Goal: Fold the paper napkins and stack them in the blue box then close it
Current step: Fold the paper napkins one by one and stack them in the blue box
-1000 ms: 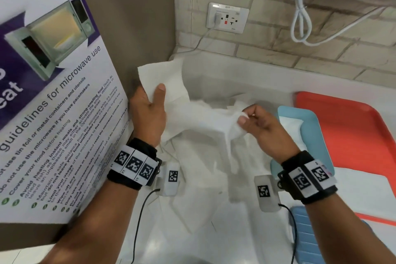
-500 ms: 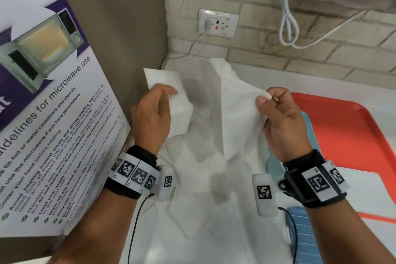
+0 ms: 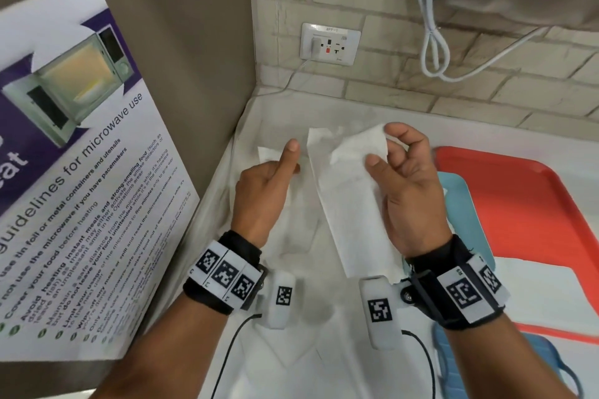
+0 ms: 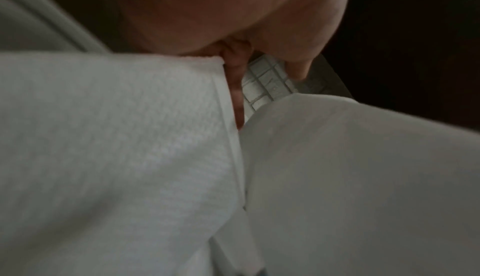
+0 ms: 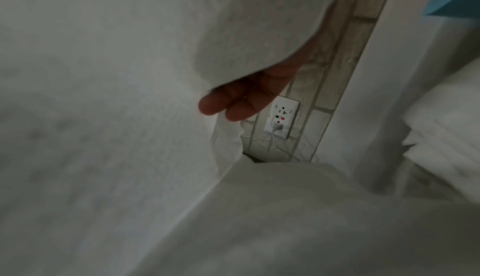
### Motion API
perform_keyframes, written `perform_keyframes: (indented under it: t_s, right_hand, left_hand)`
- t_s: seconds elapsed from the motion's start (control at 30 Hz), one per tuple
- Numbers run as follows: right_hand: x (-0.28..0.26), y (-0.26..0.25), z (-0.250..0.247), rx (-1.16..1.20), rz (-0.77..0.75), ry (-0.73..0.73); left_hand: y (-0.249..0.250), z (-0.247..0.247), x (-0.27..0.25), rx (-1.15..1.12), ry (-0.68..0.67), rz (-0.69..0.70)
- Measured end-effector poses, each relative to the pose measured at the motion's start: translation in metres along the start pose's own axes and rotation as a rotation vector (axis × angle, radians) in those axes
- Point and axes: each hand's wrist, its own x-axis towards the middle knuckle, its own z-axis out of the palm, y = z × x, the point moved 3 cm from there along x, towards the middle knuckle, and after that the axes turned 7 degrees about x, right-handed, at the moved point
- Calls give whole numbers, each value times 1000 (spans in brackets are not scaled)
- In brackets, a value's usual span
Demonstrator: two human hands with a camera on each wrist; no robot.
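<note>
Head cam, L to R: left hand [image 3: 262, 191] thumb up, pinching one end of a napkin [image 3: 353, 204] held above the counter [image 3: 486, 136]; right hand [image 3: 408, 191] pinches its top corner. Blue box [image 3: 460, 204] sits behind the right hand w/ a napkin inside, on a red tray [image 3: 531, 214].

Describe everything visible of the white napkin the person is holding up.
The napkin is white, thin, textured paper, doubled into a long strip that hangs tilted above the counter, creased at the top. The right hand pinches its upper end; the left hand holds its other edge, thumb raised. Its lower corner looks ragged.
</note>
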Motion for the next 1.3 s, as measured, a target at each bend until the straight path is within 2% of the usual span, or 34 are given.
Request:
perform_keyframes:
  t_s: [0.1, 0.13, 0.2, 0.33, 0.5, 0.67, 0.83, 0.93, 1.03, 1.1, 1.23, 1.3]
  right_hand:
    - [-2, 1, 3, -19, -6, -23]
    - [-3, 3, 4, -33, 0, -24]
    - [-7, 10, 3, -101, 24, -26]
    - [-17, 24, -4, -353, 54, -53]
    - [-17, 33, -10, -566, 195, 5]
    - [-19, 48, -20, -504, 266, 68]
    - [-24, 54, -21, -498, 361, -44]
    - [-27, 52, -16, -536, 315, -43]
    - [-29, 44, -13, -525, 157, 109]
    - [-29, 40, -13, -524, 98, 147]
    - [-30, 55, -14, -428, 313, -18]
    - [-31, 59, -15, -379, 365, -57]
  left_hand:
    - [2, 9, -4, -264, -246, -180]
    - [4, 11, -6, -343, -279, -195]
    - [11, 12, -8, -434, -255, -163]
    - [12, 11, -5, -403, -98, -78]
    - [17, 10, -7, -456, -109, -65]
    - [19, 7, -5, -559, -59, -25]
    - [17, 6, -3, -635, -49, -65]
    - [15, 6, -2, -645, -33, -63]
    - [16, 6, -1, -655, -35, -80]
    - [17, 4, 1, -679, -40, -89]
    - [18, 3, 3, -736, -73, -115]
    - [19, 3, 4, -727, -43, -126]
